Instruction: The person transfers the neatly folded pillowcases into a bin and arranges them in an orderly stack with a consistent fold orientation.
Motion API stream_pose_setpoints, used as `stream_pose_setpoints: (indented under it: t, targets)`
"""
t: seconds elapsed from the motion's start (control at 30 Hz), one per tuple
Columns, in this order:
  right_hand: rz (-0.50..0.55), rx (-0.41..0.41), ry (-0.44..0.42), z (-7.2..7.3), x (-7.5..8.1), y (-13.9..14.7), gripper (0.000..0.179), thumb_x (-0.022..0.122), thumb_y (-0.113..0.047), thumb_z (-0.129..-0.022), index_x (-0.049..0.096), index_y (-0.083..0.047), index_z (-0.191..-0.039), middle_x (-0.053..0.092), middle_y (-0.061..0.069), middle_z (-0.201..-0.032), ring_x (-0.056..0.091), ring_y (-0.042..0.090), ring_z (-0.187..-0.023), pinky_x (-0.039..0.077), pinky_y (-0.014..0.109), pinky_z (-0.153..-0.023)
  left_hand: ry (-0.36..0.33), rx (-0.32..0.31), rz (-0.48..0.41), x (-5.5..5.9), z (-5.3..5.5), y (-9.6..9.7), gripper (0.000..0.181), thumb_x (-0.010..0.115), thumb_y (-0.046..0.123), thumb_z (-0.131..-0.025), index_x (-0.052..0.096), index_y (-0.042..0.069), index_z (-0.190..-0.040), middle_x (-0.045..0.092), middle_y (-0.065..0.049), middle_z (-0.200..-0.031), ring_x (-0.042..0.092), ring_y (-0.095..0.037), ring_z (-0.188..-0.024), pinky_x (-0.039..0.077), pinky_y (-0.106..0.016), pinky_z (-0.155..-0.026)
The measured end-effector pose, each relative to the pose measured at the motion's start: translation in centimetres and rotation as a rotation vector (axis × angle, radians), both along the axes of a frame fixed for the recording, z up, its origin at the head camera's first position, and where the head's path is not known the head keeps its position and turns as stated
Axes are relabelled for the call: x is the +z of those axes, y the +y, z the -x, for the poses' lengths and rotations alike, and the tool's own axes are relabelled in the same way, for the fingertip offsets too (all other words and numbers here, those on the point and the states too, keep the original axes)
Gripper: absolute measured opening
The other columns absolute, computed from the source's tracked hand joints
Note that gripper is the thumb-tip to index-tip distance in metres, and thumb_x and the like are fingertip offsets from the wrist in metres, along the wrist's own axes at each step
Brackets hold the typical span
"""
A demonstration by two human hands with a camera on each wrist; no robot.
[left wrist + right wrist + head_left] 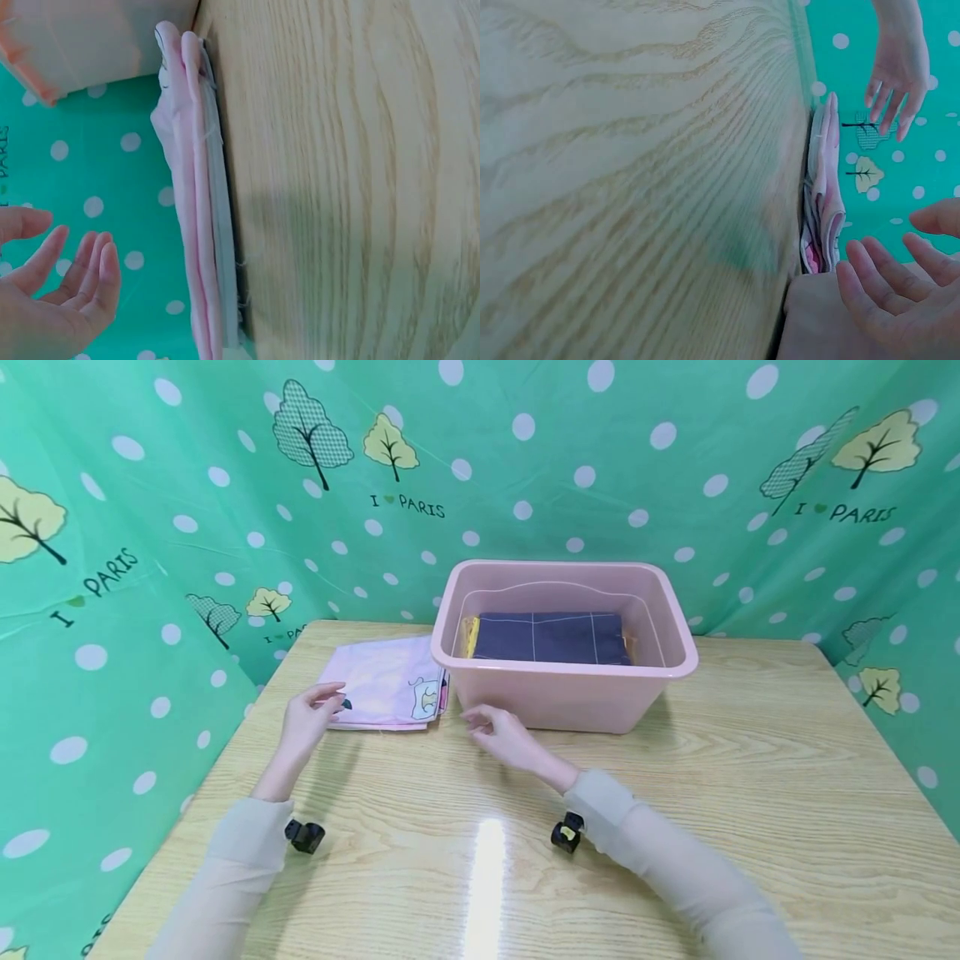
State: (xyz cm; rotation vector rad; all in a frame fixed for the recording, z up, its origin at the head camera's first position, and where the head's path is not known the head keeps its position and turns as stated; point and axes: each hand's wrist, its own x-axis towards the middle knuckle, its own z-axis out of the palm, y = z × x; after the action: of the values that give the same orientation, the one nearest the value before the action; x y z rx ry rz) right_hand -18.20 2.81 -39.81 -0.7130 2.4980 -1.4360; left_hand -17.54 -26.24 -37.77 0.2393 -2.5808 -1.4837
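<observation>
A folded pink cloth [378,677] with a printed cartoon patch lies flat on the table, left of a pink plastic bin [555,697]. Side-on in the left wrist view, the cloth [191,165] shows thick pink folds above a pale grey layer. My left hand [307,718] hovers over the cloth's left front corner, its fingers loosely bent around nothing. In front of the bin's left front corner is my right hand [501,735], also holding nothing. Its fingers [881,266] are spread and slightly bent in the right wrist view, near the cloth's end.
Inside the bin lies a folded dark blue cloth [555,637] with white lines, and a yellow item [472,637] shows at its left. The wooden table [420,827] meets a green dotted curtain [525,468] at the back and sides. Small black devices [305,837] sit at both wrists.
</observation>
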Motion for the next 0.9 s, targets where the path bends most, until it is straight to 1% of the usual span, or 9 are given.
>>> stream_pose_setpoints:
  t: [0.1, 0.17, 0.3, 0.47, 0.53, 0.6, 0.7, 0.8, 0.9]
  targets:
    - [-0.003, -0.005, -0.025, 0.1, -0.2, -0.5, 0.033, 0.052, 0.0, -0.083, 0.053, 0.003, -0.116, 0.06, 0.017, -0.1, 0.058, 0.024, -0.088, 0.047, 0.028, -0.077, -0.015, 0.017, 0.011, -0.2, 0.1, -0.4, 0.033, 0.047, 0.013, -0.09, 0.053, -0.002, -0.119, 0.054, -0.021, -0.114, 0.059, -0.014, -0.083, 0.049, -0.025, -0.072]
    - [-0.004, -0.012, -0.043, 0.1, -0.4, -0.7, 0.034, 0.052, -0.001, -0.084, 0.051, 0.003, -0.118, 0.06, 0.016, -0.101, 0.058, 0.025, -0.089, 0.047, 0.029, -0.078, -0.023, 0.033, 0.018, -0.3, 0.2, -0.7, 0.033, 0.047, 0.013, -0.09, 0.053, -0.001, -0.12, 0.055, -0.021, -0.113, 0.059, -0.012, -0.081, 0.049, -0.025, -0.072]
    - [0.003, -0.028, -0.058, 0.3, -0.7, -1.3, 0.036, 0.05, -0.001, -0.084, 0.048, 0.005, -0.12, 0.059, 0.018, -0.103, 0.058, 0.027, -0.092, 0.047, 0.03, -0.08, -0.03, 0.055, 0.029, -0.4, 0.4, -1.1, 0.034, 0.047, 0.012, -0.09, 0.052, -0.002, -0.12, 0.055, -0.021, -0.111, 0.056, -0.004, -0.076, 0.048, -0.02, -0.069]
    - [0.037, -0.042, -0.086, 0.6, -1.3, -2.1, 0.039, 0.049, 0.001, -0.084, 0.045, 0.006, -0.123, 0.056, 0.022, -0.109, 0.055, 0.031, -0.099, 0.045, 0.033, -0.085, -0.018, 0.057, 0.016, -0.5, 0.5, -1.6, 0.034, 0.047, 0.012, -0.09, 0.052, -0.005, -0.119, 0.054, -0.025, -0.11, 0.052, 0.006, -0.069, 0.048, -0.016, -0.066]
    - [0.05, -0.039, -0.093, 0.7, -1.5, -2.3, 0.04, 0.049, 0.001, -0.085, 0.044, 0.006, -0.124, 0.054, 0.023, -0.112, 0.054, 0.032, -0.101, 0.044, 0.035, -0.086, -0.025, 0.054, 0.019, -0.6, 0.6, -1.8, 0.034, 0.046, 0.012, -0.09, 0.051, -0.005, -0.119, 0.054, -0.025, -0.11, 0.055, 0.002, -0.073, 0.047, -0.015, -0.067]
    - [0.055, -0.036, -0.101, 0.8, -1.8, -2.6, 0.04, 0.049, 0.0, -0.085, 0.043, 0.005, -0.125, 0.053, 0.023, -0.114, 0.054, 0.032, -0.102, 0.044, 0.036, -0.087, -0.041, 0.058, 0.023, -0.6, 0.6, -2.0, 0.035, 0.044, 0.013, -0.091, 0.05, -0.004, -0.121, 0.053, -0.024, -0.111, 0.059, -0.007, -0.081, 0.046, -0.014, -0.069]
    - [0.066, -0.027, -0.12, 0.9, -2.2, -3.1, 0.042, 0.05, -0.002, -0.086, 0.042, 0.004, -0.127, 0.051, 0.023, -0.116, 0.054, 0.032, -0.102, 0.044, 0.036, -0.087, -0.072, 0.069, 0.025, -0.8, 0.9, -2.3, 0.037, 0.041, 0.014, -0.092, 0.048, -0.001, -0.124, 0.051, -0.021, -0.114, 0.056, -0.022, -0.096, 0.044, -0.012, -0.07]
    - [0.08, -0.031, -0.142, 1.0, -2.3, -3.5, 0.043, 0.05, -0.005, -0.087, 0.041, 0.002, -0.128, 0.049, 0.023, -0.118, 0.053, 0.032, -0.103, 0.043, 0.036, -0.088, -0.09, 0.081, 0.023, -1.0, 1.2, -2.6, 0.038, 0.039, 0.016, -0.092, 0.047, 0.001, -0.126, 0.05, -0.019, -0.116, 0.051, -0.025, -0.101, 0.04, -0.012, -0.071]
    - [0.098, -0.049, -0.155, 1.0, -2.3, -3.9, 0.043, 0.051, -0.006, -0.087, 0.04, 0.002, -0.128, 0.048, 0.024, -0.119, 0.052, 0.033, -0.104, 0.043, 0.036, -0.088, -0.095, 0.072, 0.019, -1.0, 1.5, -2.8, 0.039, 0.039, 0.017, -0.092, 0.046, 0.001, -0.127, 0.05, -0.019, -0.118, 0.05, -0.027, -0.104, 0.039, -0.014, -0.075]
